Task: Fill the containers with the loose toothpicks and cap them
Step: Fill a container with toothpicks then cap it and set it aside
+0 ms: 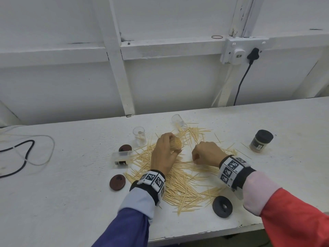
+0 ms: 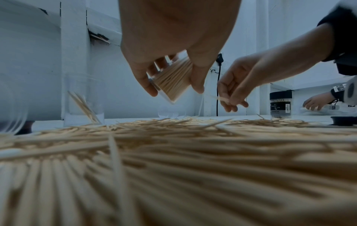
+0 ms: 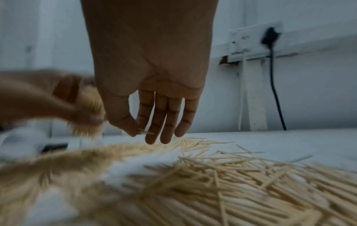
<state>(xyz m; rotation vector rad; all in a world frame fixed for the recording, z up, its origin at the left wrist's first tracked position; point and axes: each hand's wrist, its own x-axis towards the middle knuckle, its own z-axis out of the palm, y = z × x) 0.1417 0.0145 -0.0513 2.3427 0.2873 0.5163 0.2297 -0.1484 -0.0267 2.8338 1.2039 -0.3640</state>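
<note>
Left hand: the left hand (image 1: 164, 154) wraps its fingers and thumb round a clear container (image 1: 177, 143) that is already packed with toothpicks, and holds it lifted off the white table (image 1: 71, 184).
Container tilt: its open mouth faces right and a little up, toward the other hand; in the left wrist view the container (image 2: 172, 81) leans with its base low and the packed sticks running along its length.
Right hand: the right hand (image 1: 207, 154) hovers low over the loose toothpicks (image 1: 185, 186), thumb and forefinger pinching a few toothpicks (image 3: 145, 132) while the other fingers hang straight down.
Key relation: the mouth lies just left of the pinch and slightly farther from the person; the two hands are near each other but apart.
Long axis: the pinched sticks lie roughly level, so I judge they need their points turned leftward along the container's length to slide in.
Nearer hand: the right hand feeds; the left only steadies and angles.
Other containers: an upright clear one (image 1: 139, 136) with few sticks, a tipped one (image 1: 178, 121) at the far side, one on its side (image 1: 122, 157) at left, and a capped jar (image 1: 261, 141) at right.
Caps: a brown cap (image 1: 117, 182) and a black cap (image 1: 222, 206) lie near the front of the pile, a third cap (image 1: 125, 148) behind the lying container.
Progress: judged early; most sticks are still loose.
</note>
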